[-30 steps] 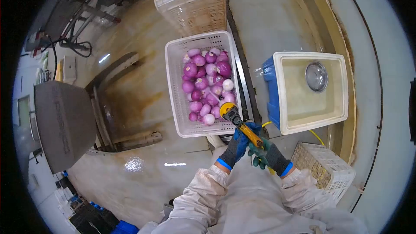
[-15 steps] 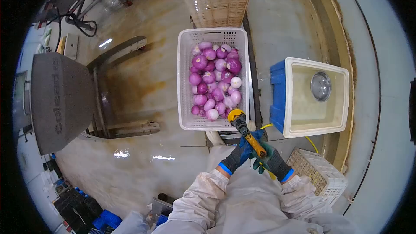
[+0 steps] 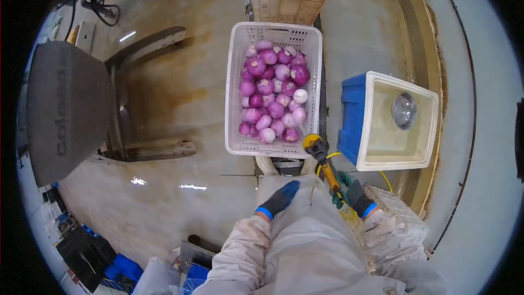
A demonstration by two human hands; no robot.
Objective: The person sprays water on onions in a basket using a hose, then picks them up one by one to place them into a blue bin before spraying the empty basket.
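Currently the right hand [image 3: 348, 190] alone grips the yellow-handled tool [image 3: 323, 160] just beside the white plastic crate of peeled purple onions [image 3: 274, 94], while the left hand [image 3: 281, 198] rests empty and loosely open on the person's thigh, so a one-handed slip could likely drop it onto the wet floor [image 3: 180, 196].

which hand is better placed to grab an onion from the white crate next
Left, probably. The left hand is free and lies against the coverall, on the side nearer the white crate of peeled onions. The right hand is closed around the yellow-handled tool.
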